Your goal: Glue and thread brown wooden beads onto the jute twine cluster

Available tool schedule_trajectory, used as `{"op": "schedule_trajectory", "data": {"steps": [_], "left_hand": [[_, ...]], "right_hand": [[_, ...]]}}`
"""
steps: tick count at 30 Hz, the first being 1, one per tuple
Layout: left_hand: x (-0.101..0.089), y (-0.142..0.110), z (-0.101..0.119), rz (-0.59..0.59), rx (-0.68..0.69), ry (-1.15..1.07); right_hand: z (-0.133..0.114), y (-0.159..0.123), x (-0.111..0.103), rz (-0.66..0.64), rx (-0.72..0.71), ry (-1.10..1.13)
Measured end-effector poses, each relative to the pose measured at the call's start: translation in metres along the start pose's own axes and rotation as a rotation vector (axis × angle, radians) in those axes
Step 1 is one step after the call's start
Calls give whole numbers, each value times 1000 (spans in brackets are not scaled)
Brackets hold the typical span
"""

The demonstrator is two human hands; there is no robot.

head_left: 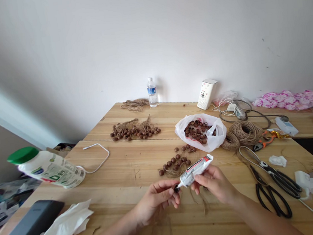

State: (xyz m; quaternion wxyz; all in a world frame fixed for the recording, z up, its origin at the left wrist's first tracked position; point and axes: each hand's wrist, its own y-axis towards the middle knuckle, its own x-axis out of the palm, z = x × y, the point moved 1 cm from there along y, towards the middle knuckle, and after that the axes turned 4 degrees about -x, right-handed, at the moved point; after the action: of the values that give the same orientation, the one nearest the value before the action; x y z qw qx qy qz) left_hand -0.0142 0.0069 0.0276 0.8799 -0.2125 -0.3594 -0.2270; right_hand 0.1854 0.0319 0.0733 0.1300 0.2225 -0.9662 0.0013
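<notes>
- Head view: left hand (159, 199) closed, small dark bead (176, 188) pinched between thumb and fingers, low center of table (131, 195).
- Right hand (217, 186) gripping white tube (194, 172), thumb on its side; tube tilted, narrow tip down at the dark bead, flat end up and to the right. Exact contact at tip too small to tell.
- Brown beads (175, 160) on table just beyond the tube, thin strings among them; more string hangs below the hands.
- Plastic bag (220, 140), white, open top, brown pieces inside, beyond the right hand.
- Bead bunches (135, 130) with string stems, on table left of the bag; loose strings (134, 105) behind them, near the wall.
- Water bottle (151, 91) upright by the wall; white box (207, 94) to its right.
- Twine rolls (246, 132) just right of the bag; cables (230, 103) behind, pliers (263, 142) with orange handles beside.
- Two pairs of scissors (283, 181) right of the right hand, black handles toward the person, lying close together.
- Pink and white cloth (288, 101) far right along the wall.
- Big white bottle (52, 169), green lid, tilted, left side; white cord (104, 159) beside it.
- Crumpled tissue (60, 231) and dark case (30, 230) near left, touching or overlapping.
</notes>
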Motion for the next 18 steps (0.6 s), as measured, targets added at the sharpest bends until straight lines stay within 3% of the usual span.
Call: {"op": "schedule_trajectory", "data": {"steps": [18], "left_hand": [[0, -1, -1, 49, 30, 73]], "right_hand": [[-4, 0, 3, 165, 92, 62]]}}
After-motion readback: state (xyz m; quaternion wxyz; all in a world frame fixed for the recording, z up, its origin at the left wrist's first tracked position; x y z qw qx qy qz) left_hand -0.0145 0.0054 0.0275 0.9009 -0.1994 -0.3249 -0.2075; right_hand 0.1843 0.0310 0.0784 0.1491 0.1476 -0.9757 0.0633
